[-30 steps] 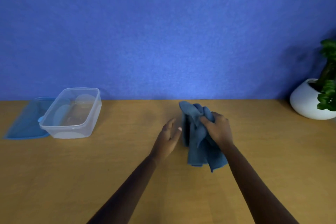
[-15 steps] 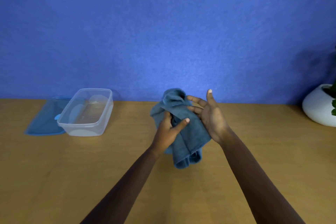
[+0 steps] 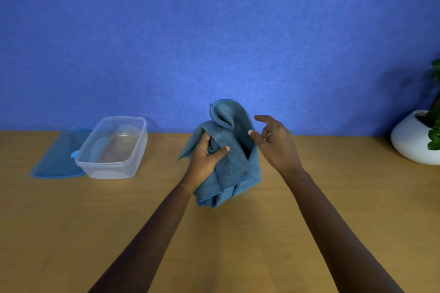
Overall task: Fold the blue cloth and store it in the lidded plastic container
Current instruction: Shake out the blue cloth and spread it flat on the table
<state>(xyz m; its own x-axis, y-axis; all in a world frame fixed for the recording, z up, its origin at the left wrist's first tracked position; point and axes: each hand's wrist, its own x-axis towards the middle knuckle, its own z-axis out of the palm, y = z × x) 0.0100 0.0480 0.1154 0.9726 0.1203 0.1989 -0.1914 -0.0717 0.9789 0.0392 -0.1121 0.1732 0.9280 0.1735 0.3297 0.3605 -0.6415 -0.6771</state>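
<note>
The blue cloth (image 3: 234, 164) hangs bunched and loosely draped above the middle of the wooden table (image 3: 238, 245). My left hand (image 3: 206, 157) grips its upper left folds between fingers and thumb. Just right of the cloth, my right hand (image 3: 276, 144) hovers with fingers spread, its thumb tip near or touching the cloth's right edge. The clear plastic container (image 3: 112, 147) stands open and empty at the back left. Its blue lid (image 3: 57, 154) lies flat on the table beside it, to the left.
A white round pot (image 3: 412, 141) with a green plant (image 3: 435, 112) stands at the back right edge of the table. A blue wall (image 3: 214, 31) rises right behind the table.
The cloth passed from my right hand into my left and rose off the table. My right hand let go and opened beside it. The view shifted slightly.
</note>
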